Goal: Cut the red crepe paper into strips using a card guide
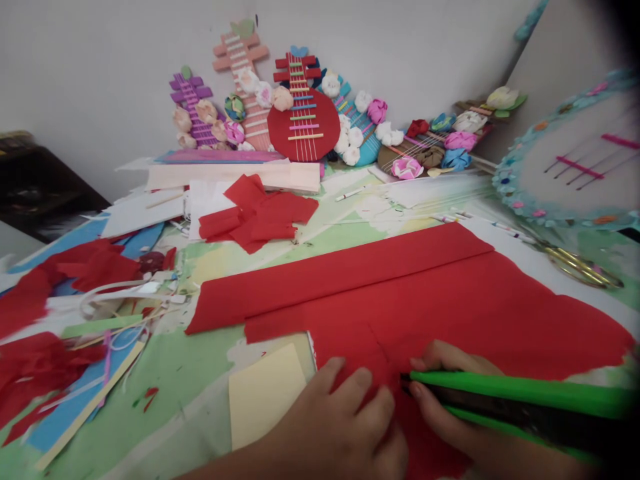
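Observation:
A large sheet of red crepe paper (pixel 450 300) lies across the table in front of me. My left hand (pixel 345 420) presses flat on its near edge with fingers stretched out. Beside it, my right hand (pixel 450 400) is closed around a green-handled cutter (pixel 525 393), whose dark tip points left and meets the red paper close to my left fingertips. A pale yellow card (pixel 265 393) lies just left of my left hand.
Red paper scraps (pixel 255 213) and torn red pieces (pixel 40 360) lie to the left. Paper guitar crafts with paper flowers (pixel 300 113) lean on the back wall. Gold-handled scissors (pixel 580 267) and a round teal craft (pixel 575 160) sit at the right.

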Tool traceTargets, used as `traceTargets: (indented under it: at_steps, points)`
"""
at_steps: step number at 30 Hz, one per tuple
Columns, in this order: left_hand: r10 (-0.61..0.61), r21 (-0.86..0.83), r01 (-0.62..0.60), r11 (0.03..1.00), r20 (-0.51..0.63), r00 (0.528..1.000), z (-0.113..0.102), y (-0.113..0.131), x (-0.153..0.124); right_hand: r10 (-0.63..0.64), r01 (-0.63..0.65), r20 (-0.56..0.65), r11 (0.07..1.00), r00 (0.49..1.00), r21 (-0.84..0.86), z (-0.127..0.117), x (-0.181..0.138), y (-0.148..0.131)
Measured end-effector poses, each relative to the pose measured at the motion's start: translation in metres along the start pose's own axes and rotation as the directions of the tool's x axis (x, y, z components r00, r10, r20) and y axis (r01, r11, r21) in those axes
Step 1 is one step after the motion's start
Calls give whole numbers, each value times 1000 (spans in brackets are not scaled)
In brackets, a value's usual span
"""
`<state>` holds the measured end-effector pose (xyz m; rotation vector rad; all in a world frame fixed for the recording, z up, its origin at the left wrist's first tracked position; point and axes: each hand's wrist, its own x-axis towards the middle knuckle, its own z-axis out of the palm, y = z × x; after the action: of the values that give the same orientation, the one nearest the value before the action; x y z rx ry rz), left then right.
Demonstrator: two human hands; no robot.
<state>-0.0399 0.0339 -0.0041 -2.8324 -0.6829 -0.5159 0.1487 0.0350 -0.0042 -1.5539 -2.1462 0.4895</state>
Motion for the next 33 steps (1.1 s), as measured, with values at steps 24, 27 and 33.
traceTargets:
  at_steps: [24,27,33]
  points:
    - [-19,-79,0,997,-242,970,27,0,-10,-26,24,-28,999,999,-43,4,0,-1]
    - [-3,-87,-17,996,-230,973,24,-2,-9,-26,25,-42,1000,999,-18,2,-1,1]
    - [6,-72,-19,997,-170,985,21,-1,-8,-4,6,-75,1000,997,24,-3,-1,-2]
